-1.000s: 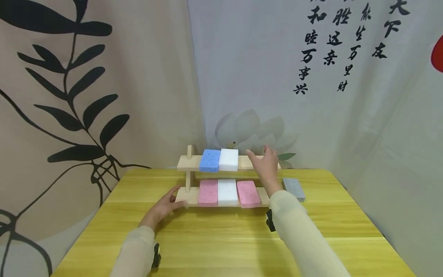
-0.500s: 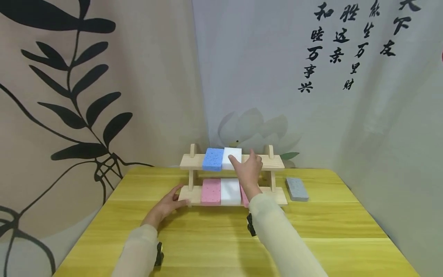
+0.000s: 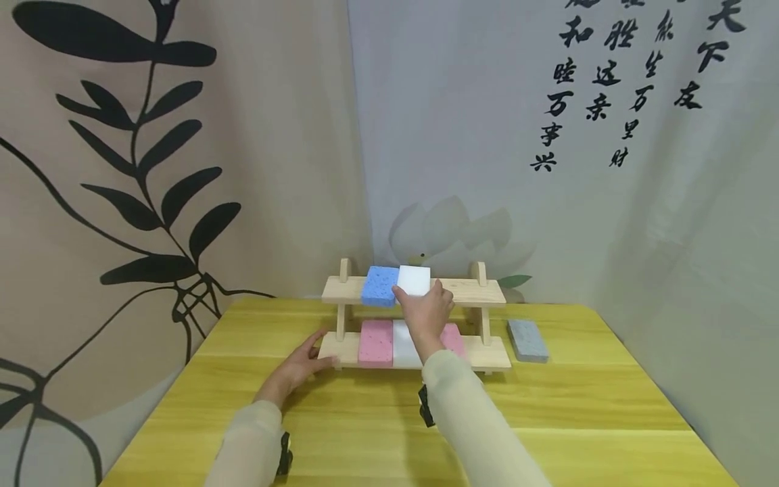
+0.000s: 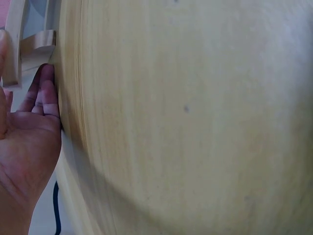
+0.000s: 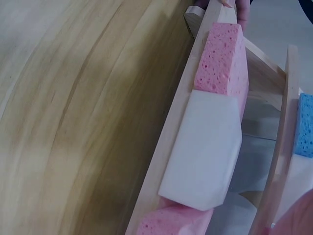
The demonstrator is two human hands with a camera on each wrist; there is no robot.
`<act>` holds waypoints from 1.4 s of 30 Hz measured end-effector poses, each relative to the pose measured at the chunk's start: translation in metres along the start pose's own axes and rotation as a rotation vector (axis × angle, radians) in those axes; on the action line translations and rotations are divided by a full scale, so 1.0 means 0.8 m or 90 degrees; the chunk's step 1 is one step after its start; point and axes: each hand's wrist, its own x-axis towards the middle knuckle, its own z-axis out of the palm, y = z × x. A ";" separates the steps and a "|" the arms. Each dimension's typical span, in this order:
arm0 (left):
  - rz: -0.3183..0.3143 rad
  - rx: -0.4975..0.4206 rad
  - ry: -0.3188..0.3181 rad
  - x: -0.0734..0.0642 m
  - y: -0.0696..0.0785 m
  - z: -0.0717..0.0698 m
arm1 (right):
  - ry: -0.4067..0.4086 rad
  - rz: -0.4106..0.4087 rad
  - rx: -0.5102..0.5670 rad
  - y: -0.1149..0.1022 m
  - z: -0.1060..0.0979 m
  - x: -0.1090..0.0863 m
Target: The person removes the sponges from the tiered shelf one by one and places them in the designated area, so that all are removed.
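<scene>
Wooden rack (image 3: 485, 326) in two tiers, toward the far edge of the table (image 3: 341, 433). Right hand (image 3: 426, 316) clamped, thumb left and fingers right, on upper white block (image 3: 414, 279) at the upper board (image 3: 475, 292). Left hand (image 3: 298, 365) clamped on the left end of the lower board (image 3: 487, 353). Room for moving: upper board continuing right of the grip to the right post (image 3: 482, 272); wide stretch of table on the near side. In the way: blue sponge (image 3: 380, 287) just left of the grip; right sleeve (image 3: 471, 412) reaching in from the near side. Along the lower board, left to right: left pink sponge (image 3: 376, 343), lower white block (image 3: 403, 341), right pink sponge (image 3: 453, 338), the last two partly hidden. Grey sponge (image 3: 527, 340) right of the rack.
</scene>
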 end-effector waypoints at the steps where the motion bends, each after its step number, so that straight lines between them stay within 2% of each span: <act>1: -0.001 0.002 0.000 0.000 -0.001 0.001 | 0.001 0.001 0.000 0.002 0.001 -0.001; 9: 0.001 -0.010 0.004 -0.003 -0.005 0.011 | 0.015 -0.015 -0.016 0.012 0.002 -0.004; 19: -0.003 -0.006 0.004 -0.009 -0.013 0.019 | -0.015 -0.001 0.000 0.024 -0.008 -0.007; 23: 0.003 -0.009 0.003 -0.008 -0.011 0.018 | -0.015 -0.015 0.008 0.029 -0.013 -0.002; 29: 0.009 -0.001 -0.003 -0.004 -0.007 0.013 | 0.008 -0.064 0.028 0.035 -0.027 0.010; 42: 0.003 0.015 -0.006 -0.004 0.003 0.001 | -0.032 -0.121 0.001 0.021 -0.070 0.034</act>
